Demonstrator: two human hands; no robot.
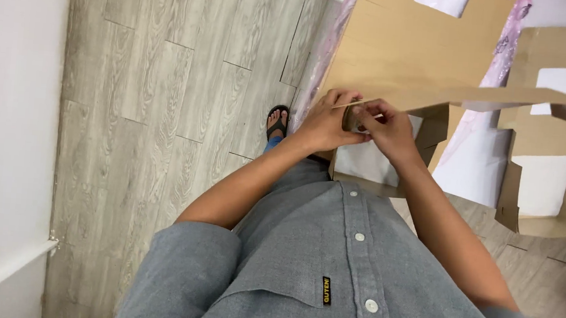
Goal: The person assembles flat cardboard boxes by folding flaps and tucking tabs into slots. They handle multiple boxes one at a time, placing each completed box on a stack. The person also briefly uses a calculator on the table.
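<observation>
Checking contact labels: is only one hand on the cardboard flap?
No, both the left hand and the right hand pinch the near edge of the cardboard flap.

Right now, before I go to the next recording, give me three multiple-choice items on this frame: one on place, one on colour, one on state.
1. Where do both hands meet?
A. at the edge of the cardboard flap
B. on the floor
C. on the wall

2. What colour is the shirt?
A. red
B. grey
C. white

3. How is the foot dressed?
A. boot
B. bare
C. flip-flop sandal

Key: 1 A, the left hand and right hand pinch the cardboard flap edge; 2 B, the buttoned shirt is grey; 3 C, the foot wears a dark flip-flop on the wood-look floor.
</observation>
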